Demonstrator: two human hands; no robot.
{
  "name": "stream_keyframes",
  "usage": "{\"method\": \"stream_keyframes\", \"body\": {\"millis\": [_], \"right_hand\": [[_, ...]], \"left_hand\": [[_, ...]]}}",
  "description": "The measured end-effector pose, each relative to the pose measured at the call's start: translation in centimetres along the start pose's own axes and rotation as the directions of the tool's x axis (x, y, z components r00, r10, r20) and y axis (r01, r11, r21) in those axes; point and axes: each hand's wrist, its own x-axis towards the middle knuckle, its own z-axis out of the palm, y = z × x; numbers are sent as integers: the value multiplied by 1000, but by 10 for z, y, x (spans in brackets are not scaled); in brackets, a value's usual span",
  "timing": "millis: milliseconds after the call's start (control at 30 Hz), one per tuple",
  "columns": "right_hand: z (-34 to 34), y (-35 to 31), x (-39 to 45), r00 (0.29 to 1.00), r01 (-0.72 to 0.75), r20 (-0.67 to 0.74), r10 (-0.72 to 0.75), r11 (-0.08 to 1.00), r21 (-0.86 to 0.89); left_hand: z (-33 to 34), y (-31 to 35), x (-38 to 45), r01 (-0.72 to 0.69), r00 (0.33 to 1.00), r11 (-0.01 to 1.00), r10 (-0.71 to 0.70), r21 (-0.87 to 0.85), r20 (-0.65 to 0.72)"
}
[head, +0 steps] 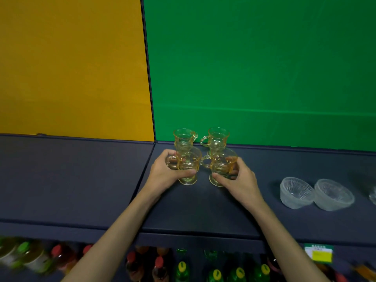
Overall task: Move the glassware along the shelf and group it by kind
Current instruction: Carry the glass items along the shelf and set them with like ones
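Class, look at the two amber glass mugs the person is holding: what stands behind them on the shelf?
Two more amber mugs, one back left and one back right, against the wall. Their feet are hidden by the front mugs.

Four amber-yellow glass mugs (203,155) with moulded relief patterning stand on a dark slate-grey shelf (81,180). Two clear glass bowls (315,193) at right bear a ribbed, frosted-looking texture. The backdrop is divided into a mustard-yellow panel (71,68) at left and a bright green panel (264,68) at right, separated by a dark seam. Below, bottles (158,263) show red caps, green glass with yellow labels, and pale yellow-green contents; a shelf tag (318,252) is green and yellow.
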Motion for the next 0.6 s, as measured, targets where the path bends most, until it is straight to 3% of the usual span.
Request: {"method": "stream_keyframes", "body": {"millis": [233,600], "right_hand": [[-2,-3,-13,1000,17,16,-16,1000,-10],[-11,-3,-37,999,38,37,-38,999,1]], "left_hand": [[-8,11,-12,56,993,996,-48,-67,111],[-7,4,-29,46,993,990,-31,-132,114]]}}
